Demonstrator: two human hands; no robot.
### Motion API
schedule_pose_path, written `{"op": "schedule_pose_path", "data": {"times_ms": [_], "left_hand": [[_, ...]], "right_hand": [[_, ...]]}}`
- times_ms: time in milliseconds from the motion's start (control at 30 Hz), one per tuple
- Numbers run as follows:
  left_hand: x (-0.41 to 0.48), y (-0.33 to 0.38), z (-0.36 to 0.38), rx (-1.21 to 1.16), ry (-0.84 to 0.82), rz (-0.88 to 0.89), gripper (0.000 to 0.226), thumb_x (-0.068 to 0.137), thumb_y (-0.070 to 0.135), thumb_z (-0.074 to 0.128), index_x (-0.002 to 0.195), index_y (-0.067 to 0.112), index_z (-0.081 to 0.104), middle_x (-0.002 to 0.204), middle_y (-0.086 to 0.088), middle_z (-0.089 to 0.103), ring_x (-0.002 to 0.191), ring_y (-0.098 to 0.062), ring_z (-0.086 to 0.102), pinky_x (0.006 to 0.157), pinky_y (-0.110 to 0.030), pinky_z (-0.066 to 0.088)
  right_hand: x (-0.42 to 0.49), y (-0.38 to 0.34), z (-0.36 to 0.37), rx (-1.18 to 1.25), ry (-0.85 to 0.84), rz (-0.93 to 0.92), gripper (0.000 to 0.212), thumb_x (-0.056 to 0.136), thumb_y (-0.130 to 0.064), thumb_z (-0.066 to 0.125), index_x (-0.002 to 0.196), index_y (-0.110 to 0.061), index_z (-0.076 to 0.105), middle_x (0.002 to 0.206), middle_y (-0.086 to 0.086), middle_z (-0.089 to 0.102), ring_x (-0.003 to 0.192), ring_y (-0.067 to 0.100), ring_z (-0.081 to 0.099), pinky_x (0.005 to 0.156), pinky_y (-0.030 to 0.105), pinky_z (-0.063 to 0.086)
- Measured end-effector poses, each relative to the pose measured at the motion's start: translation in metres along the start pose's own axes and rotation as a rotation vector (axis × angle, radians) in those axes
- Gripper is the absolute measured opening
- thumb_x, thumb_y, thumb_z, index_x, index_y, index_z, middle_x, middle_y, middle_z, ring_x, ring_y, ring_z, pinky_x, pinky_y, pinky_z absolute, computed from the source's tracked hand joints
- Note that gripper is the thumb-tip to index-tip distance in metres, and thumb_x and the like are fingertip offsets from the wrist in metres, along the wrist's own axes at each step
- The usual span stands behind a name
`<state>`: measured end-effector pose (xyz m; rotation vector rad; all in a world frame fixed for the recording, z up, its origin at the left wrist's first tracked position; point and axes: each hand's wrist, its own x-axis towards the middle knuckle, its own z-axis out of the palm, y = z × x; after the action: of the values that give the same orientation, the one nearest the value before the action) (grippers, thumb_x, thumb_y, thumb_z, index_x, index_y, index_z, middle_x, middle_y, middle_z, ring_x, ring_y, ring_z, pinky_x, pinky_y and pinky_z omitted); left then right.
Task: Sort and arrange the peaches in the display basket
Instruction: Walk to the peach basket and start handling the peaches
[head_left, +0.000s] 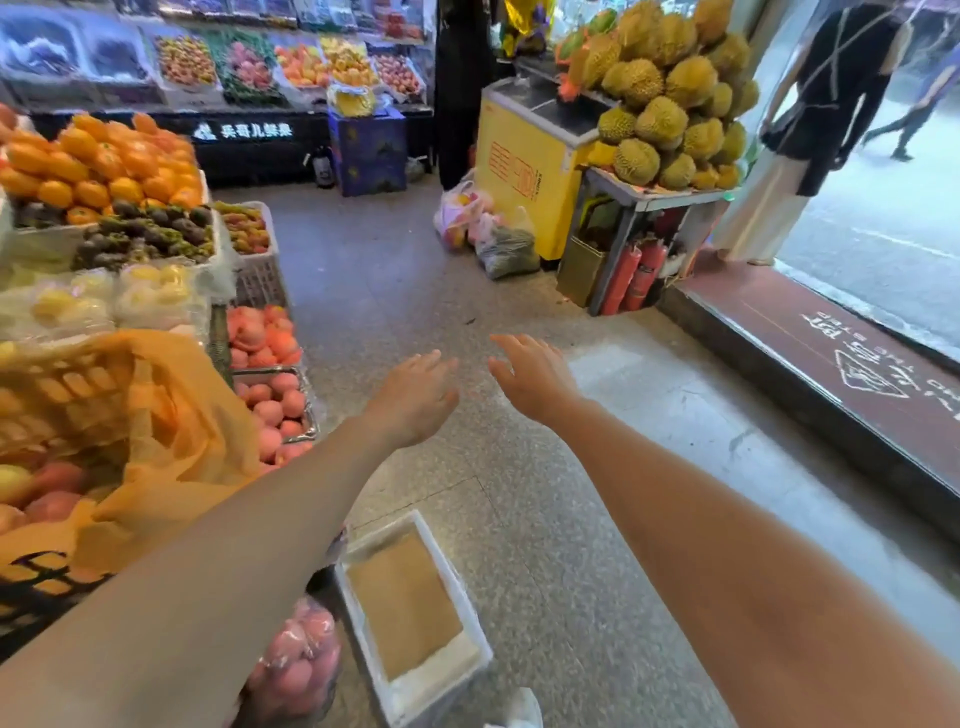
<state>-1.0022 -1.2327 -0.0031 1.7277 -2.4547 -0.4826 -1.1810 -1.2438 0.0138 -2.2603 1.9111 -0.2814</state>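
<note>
Pink peaches (278, 410) fill a metal tray at the left, with more peaches (262, 335) in a crate behind it. At the near left stands an orange basket (62, 395) lined with an orange bag, holding a few peaches (52, 493). A clear bag of peaches (304, 660) lies on the floor under my left arm. My left hand (415, 397) and my right hand (530, 376) both reach out over the bare floor, fingers apart, holding nothing. Neither touches any fruit.
A white foam box (415, 613) with brown paper inside sits on the floor below my arms. Oranges (98, 161) and dark fruit are stacked at the left. Durians (670, 104) pile on a stand at the right, beside a yellow freezer (524, 166). A person (810, 119) stands at the doorway.
</note>
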Motion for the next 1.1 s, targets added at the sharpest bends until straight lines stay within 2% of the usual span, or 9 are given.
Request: {"op": "schedule_pose_path", "data": {"times_ms": [167, 333, 533, 633, 700, 767, 967, 1100], "left_hand": [[0.024, -0.041, -0.017, -0.029, 0.137, -0.207, 0.053, 0.101, 0.031, 0.04, 0.149, 0.012, 0.031, 0.156, -0.014, 0.028, 0.144, -0.026, 0.025, 0.115, -0.033, 0.019], [0.009, -0.072, -0.037, -0.066, 0.244, -0.48, 0.052, 0.1, 0.039, 0.035, 0.146, 0.016, 0.036, 0.15, -0.011, 0.036, 0.139, -0.026, 0.031, 0.108, -0.036, 0.028], [-0.045, -0.108, -0.046, -0.102, 0.344, -0.784, 0.047, 0.102, 0.031, 0.038, 0.146, 0.016, 0.036, 0.152, -0.011, 0.033, 0.141, -0.026, 0.028, 0.108, -0.035, 0.026], [-0.079, -0.132, -0.041, -0.091, 0.401, -0.936, 0.052, 0.096, 0.041, 0.037, 0.143, 0.018, 0.04, 0.149, -0.009, 0.038, 0.138, -0.026, 0.033, 0.107, -0.039, 0.033], [-0.102, -0.147, -0.039, -0.078, 0.426, -1.019, 0.048, 0.098, 0.038, 0.038, 0.142, 0.02, 0.042, 0.15, -0.006, 0.038, 0.139, -0.025, 0.033, 0.108, -0.041, 0.033], [-0.126, -0.162, -0.036, -0.11, 0.431, -1.089, 0.048, 0.1, 0.036, 0.037, 0.145, 0.019, 0.039, 0.153, -0.004, 0.034, 0.141, -0.025, 0.03, 0.111, -0.043, 0.027], [-0.183, -0.203, -0.02, -0.078, 0.376, -1.216, 0.042, 0.098, 0.035, 0.037, 0.136, 0.018, 0.045, 0.142, -0.007, 0.044, 0.129, -0.028, 0.04, 0.104, -0.047, 0.035], [-0.197, -0.222, -0.007, -0.061, 0.267, -1.339, 0.05, 0.098, 0.042, 0.035, 0.145, 0.024, 0.034, 0.151, -0.004, 0.033, 0.138, -0.029, 0.028, 0.113, -0.048, 0.019]], "right_hand": [[0.088, -0.024, 0.01, -0.01, -0.045, -0.255, 0.046, 0.101, -0.035, 0.041, 0.145, -0.019, 0.04, 0.145, 0.008, 0.047, 0.133, 0.029, 0.042, 0.107, 0.043, 0.032], [0.147, -0.074, 0.024, -0.009, -0.107, -0.526, 0.044, 0.1, -0.033, 0.042, 0.142, -0.019, 0.044, 0.143, 0.01, 0.05, 0.13, 0.032, 0.045, 0.106, 0.041, 0.033], [0.165, -0.168, 0.048, 0.034, -0.157, -0.862, 0.04, 0.1, -0.031, 0.044, 0.136, -0.014, 0.05, 0.131, 0.015, 0.057, 0.119, 0.035, 0.053, 0.093, 0.043, 0.039], [0.159, -0.219, 0.061, 0.07, -0.203, -0.98, 0.044, 0.1, -0.033, 0.043, 0.141, -0.017, 0.045, 0.138, 0.013, 0.053, 0.123, 0.033, 0.051, 0.096, 0.041, 0.04], [0.152, -0.251, 0.071, 0.072, -0.232, -1.04, 0.044, 0.101, -0.034, 0.042, 0.142, -0.018, 0.044, 0.142, 0.01, 0.05, 0.126, 0.032, 0.049, 0.099, 0.042, 0.04], [0.142, -0.281, 0.082, 0.062, -0.238, -1.096, 0.043, 0.101, -0.035, 0.041, 0.139, -0.017, 0.046, 0.139, 0.011, 0.05, 0.125, 0.033, 0.048, 0.099, 0.043, 0.04], [0.12, -0.345, 0.116, 0.085, -0.338, -1.206, 0.04, 0.103, -0.035, 0.038, 0.138, -0.017, 0.046, 0.135, 0.009, 0.053, 0.12, 0.029, 0.051, 0.097, 0.043, 0.045], [0.118, -0.374, 0.139, 0.065, -0.408, -1.259, 0.043, 0.102, -0.035, 0.039, 0.143, -0.02, 0.042, 0.14, 0.008, 0.05, 0.124, 0.029, 0.05, 0.099, 0.043, 0.044]]}}
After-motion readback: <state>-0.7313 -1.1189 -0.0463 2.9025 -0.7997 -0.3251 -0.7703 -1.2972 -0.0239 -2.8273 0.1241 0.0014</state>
